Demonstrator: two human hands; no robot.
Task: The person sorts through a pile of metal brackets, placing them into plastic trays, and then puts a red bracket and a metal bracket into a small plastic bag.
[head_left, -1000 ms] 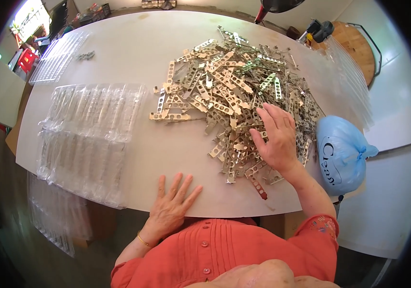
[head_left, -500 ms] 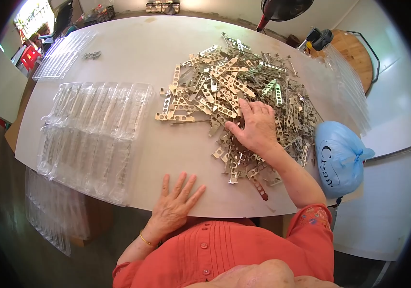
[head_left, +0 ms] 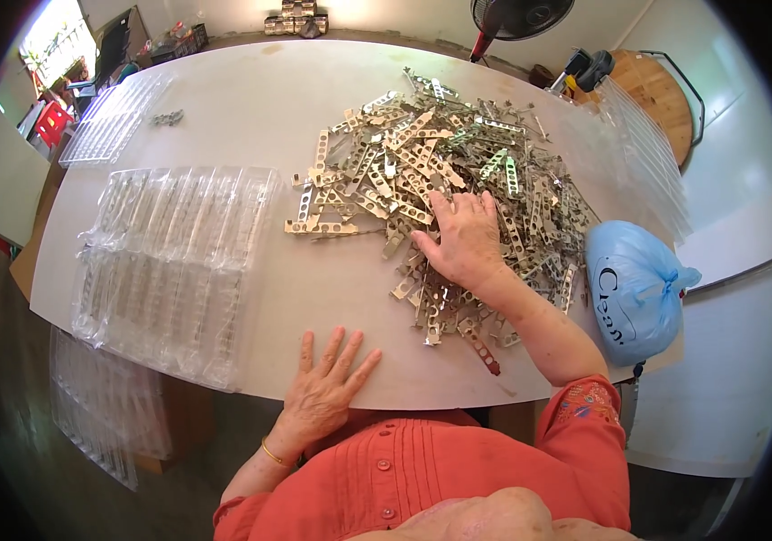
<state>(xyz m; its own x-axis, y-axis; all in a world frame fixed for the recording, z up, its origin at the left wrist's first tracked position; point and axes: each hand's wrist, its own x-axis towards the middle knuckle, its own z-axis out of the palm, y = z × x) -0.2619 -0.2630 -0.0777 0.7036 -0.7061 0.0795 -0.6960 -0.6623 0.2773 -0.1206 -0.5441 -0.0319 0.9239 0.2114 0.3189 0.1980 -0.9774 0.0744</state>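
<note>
A big heap of perforated metal strips (head_left: 422,149), thin and punched with round holes, spreads over the right half of the white table (head_left: 314,298). My right hand (head_left: 467,236) rests on the near part of this heap, palm down with its fingers apart; no strip shows in its grasp. What lies beneath the palm is hidden. Flat on the table near the front edge, my left hand (head_left: 324,379) has its fingers spread and holds nothing. One reddish-brown strip (head_left: 479,347) sticks out of the heap toward me.
Clear plastic trays (head_left: 169,270) wrapped in film stand at the left, and another clear tray (head_left: 115,122) lies beyond. A small cluster of metal pieces (head_left: 168,118) sits beside it. A tied blue bag (head_left: 634,293) stands at the right edge. A black fan (head_left: 521,16) is behind the table.
The view has shifted slightly. Both hands keep nearly the same places, the right one still on the heap and the left flat on the table.
</note>
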